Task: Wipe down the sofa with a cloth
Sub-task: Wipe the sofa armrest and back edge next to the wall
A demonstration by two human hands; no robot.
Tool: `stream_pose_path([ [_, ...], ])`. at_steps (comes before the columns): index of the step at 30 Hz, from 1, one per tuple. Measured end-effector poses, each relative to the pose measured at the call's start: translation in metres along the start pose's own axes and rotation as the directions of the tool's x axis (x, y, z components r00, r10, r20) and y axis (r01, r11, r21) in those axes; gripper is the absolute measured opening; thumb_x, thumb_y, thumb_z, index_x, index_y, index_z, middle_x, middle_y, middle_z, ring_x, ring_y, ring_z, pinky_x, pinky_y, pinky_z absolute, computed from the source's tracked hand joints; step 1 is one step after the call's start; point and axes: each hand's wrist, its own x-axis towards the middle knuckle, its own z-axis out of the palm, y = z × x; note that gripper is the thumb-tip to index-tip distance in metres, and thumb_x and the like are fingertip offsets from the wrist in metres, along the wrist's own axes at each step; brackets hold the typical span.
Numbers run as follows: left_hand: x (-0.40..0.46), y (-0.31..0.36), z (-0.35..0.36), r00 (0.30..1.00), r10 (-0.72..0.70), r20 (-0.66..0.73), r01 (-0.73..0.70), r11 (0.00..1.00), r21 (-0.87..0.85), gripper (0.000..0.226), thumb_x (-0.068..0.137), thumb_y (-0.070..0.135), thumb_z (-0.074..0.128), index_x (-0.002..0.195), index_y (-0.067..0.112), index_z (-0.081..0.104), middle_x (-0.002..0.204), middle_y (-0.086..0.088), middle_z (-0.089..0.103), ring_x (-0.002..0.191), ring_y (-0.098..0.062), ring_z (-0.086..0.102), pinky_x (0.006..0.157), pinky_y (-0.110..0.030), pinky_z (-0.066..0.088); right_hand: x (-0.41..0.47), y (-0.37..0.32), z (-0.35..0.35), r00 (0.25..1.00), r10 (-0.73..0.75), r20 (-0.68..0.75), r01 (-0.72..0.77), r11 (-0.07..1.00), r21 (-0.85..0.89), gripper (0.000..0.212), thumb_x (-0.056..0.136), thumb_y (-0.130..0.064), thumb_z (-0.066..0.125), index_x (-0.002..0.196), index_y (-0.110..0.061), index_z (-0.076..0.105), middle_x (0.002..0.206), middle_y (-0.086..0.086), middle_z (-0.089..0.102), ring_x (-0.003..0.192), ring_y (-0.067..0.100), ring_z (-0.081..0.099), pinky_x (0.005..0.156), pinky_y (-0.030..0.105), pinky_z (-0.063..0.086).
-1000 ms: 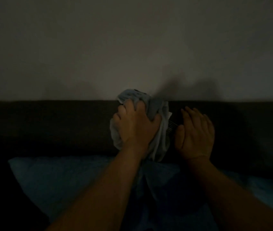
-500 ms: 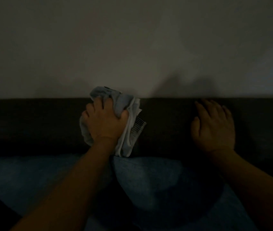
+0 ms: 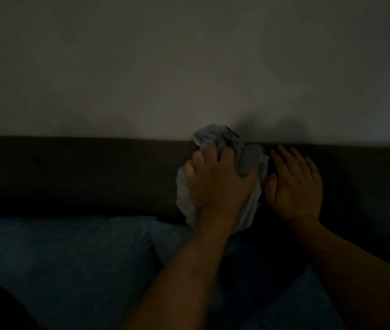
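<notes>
My left hand (image 3: 215,182) grips the cloth (image 3: 248,160), fingers curled into its bunched folds, and presses it against the front of the sofa back (image 3: 82,172). The cloth is pale grey and white. Its top pokes just above the upper edge of the sofa back, against the wall (image 3: 189,63), and its lower folds hang down under my wrist, close to where the sofa back meets the blue cover (image 3: 70,258). Part of it bulges out to the left of my knuckles, and another fold sticks out between my thumb and forefinger.

My right hand (image 3: 294,184) lies flat on the sofa back just right of the cloth, fingers straight and close together, tips near the upper edge. It holds nothing. Its thumb side sits right beside the cloth's hanging edge; I cannot tell whether they touch.

The sofa back is dark and runs the full width of the view, directly below the plain wall. The blue cover spreads beneath it, in front of the sofa back, with both my forearms reaching over it. The light is dim, and two soft shadows fall on the wall just above the sofa back, over my hands.
</notes>
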Motion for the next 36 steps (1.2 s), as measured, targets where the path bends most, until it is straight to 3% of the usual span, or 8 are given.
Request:
stream_pose_path([
  [6, 0.011, -0.041, -0.026, 0.998, 0.058, 0.018, -0.057, 0.998, -0.037, 0.052, 0.073, 0.067, 0.05, 0.102, 0.027, 0.063, 0.111, -0.007, 0.058, 0.096, -0.033, 0.052, 0.08, -0.041, 0.041, -0.001, 0.0, -0.002, 1.0, -0.023, -0.01, 0.023, 1.0, 0.005, 0.055, 0.086, -0.029, 0.031, 0.126, -0.003, 0.059, 0.134, 0.016, 0.055, 0.127, 0.032, 0.049, 0.109, 0.041, 0.026],
  [10, 0.027, -0.139, -0.069, 0.945, -0.303, -0.125, 0.297, 0.953, -0.064, 0.062, 0.075, 0.058, 0.058, 0.12, 0.016, 0.058, 0.124, -0.016, 0.05, 0.108, -0.038, 0.048, 0.087, -0.045, 0.041, -0.002, -0.001, -0.004, 1.0, -0.009, 0.015, 0.009, 1.0, -0.004, 0.057, 0.087, -0.03, 0.028, 0.127, -0.002, 0.057, 0.136, 0.017, 0.053, 0.129, 0.033, 0.047, 0.109, 0.043, 0.028],
  [12, 0.034, -0.185, -0.071, 0.873, -0.482, -0.081, 0.477, 0.876, -0.069, 0.07, 0.078, 0.06, 0.054, 0.134, 0.018, 0.046, 0.135, -0.017, 0.04, 0.118, -0.041, 0.041, 0.096, -0.05, 0.036, -0.002, -0.002, -0.003, 1.0, -0.008, 0.015, 0.008, 1.0, -0.005, 0.058, 0.087, -0.03, 0.028, 0.128, -0.002, 0.057, 0.136, 0.017, 0.053, 0.129, 0.033, 0.046, 0.11, 0.044, 0.028],
  [14, 0.034, -0.2, -0.056, 0.831, -0.556, -0.016, 0.556, 0.831, -0.009, 0.076, 0.079, 0.064, 0.049, 0.14, 0.02, 0.038, 0.141, -0.017, 0.035, 0.121, -0.043, 0.036, 0.098, -0.054, 0.033, -0.001, -0.002, -0.003, 1.0, -0.006, 0.003, 0.006, 1.0, 0.0, 0.058, 0.086, -0.03, 0.028, 0.128, -0.002, 0.057, 0.136, 0.017, 0.053, 0.129, 0.033, 0.046, 0.11, 0.044, 0.028],
  [19, 0.022, -0.111, -0.027, 0.917, -0.393, -0.075, 0.399, 0.91, 0.116, 0.065, 0.074, 0.067, 0.045, 0.116, 0.019, 0.057, 0.125, -0.015, 0.051, 0.105, -0.037, 0.047, 0.085, -0.045, 0.037, -0.002, -0.002, 0.0, 1.0, -0.014, -0.009, 0.014, 1.0, 0.0, 0.057, 0.087, -0.03, 0.029, 0.128, -0.002, 0.056, 0.136, 0.017, 0.053, 0.129, 0.033, 0.046, 0.11, 0.045, 0.029],
  [22, 0.006, -0.041, -0.016, 0.978, -0.209, -0.001, 0.209, 0.977, 0.032, 0.06, 0.069, 0.069, 0.04, 0.106, 0.027, 0.062, 0.121, -0.011, 0.055, 0.102, -0.033, 0.048, 0.082, -0.044, 0.035, 0.0, 0.0, 0.0, 0.999, -0.034, 0.0, 0.034, 0.999, 0.0, 0.056, 0.088, -0.029, 0.028, 0.128, 0.0, 0.056, 0.135, 0.02, 0.053, 0.127, 0.036, 0.047, 0.108, 0.049, 0.033],
  [27, 0.008, -0.045, -0.002, 0.999, -0.045, 0.022, 0.044, 0.999, 0.031, 0.058, 0.073, 0.068, 0.046, 0.109, 0.026, 0.061, 0.125, -0.01, 0.055, 0.105, -0.034, 0.048, 0.082, -0.045, 0.037, 0.003, 0.002, 0.0, 0.998, -0.049, 0.024, 0.05, 0.999, -0.012, 0.057, 0.087, -0.028, 0.029, 0.126, 0.003, 0.057, 0.133, 0.022, 0.053, 0.124, 0.039, 0.049, 0.104, 0.05, 0.035],
  [36, 0.007, -0.04, 0.0, 0.997, -0.069, -0.021, 0.07, 0.996, 0.049, 0.056, 0.074, 0.066, 0.043, 0.107, 0.024, 0.06, 0.123, -0.012, 0.055, 0.101, -0.034, 0.048, 0.085, -0.046, 0.035, -0.002, 0.001, -0.001, 1.0, 0.008, 0.023, -0.008, 1.0, -0.006, 0.057, 0.088, -0.03, 0.028, 0.127, -0.002, 0.057, 0.135, 0.017, 0.053, 0.128, 0.032, 0.047, 0.109, 0.045, 0.031],
])
